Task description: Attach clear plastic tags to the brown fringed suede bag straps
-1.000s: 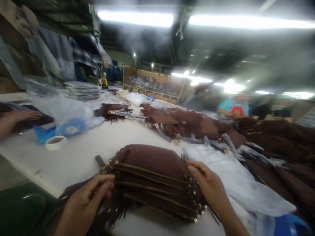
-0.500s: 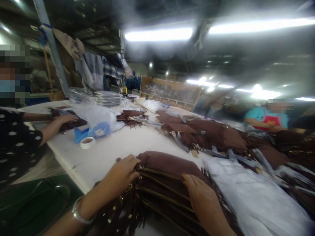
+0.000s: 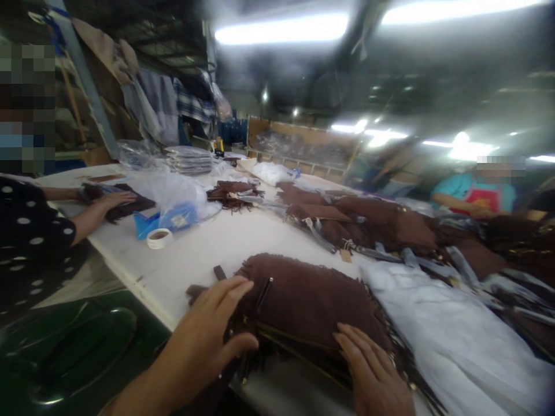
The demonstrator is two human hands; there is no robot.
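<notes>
A stack of dark brown fringed bags (image 3: pixel 307 294) lies at the near edge of the white table, its top bag flat with a zipper pull showing. My left hand (image 3: pixel 217 323) is at the stack's left end, thumb and fingers apart. On the right front side of the stack, my right hand (image 3: pixel 373 370) rests with its fingers stretched out over the top bag's edge. Nothing is gripped in either hand. The lower bags are mostly hidden by the top one and by my hands.
White plastic bags (image 3: pixel 451 329) lie right of the stack. More brown bags (image 3: pixel 373 225) spread behind it. A tape roll (image 3: pixel 159 238) and blue plastic packet (image 3: pixel 177 216) sit left on the white table (image 3: pixel 208 237). One co-worker handles a brown item at left; another person is at far right.
The stack's layered zipped edges faced me before; now the top bag's broad face shows. My left hand has opened away from the corner, and my right hand has shifted slightly toward me.
</notes>
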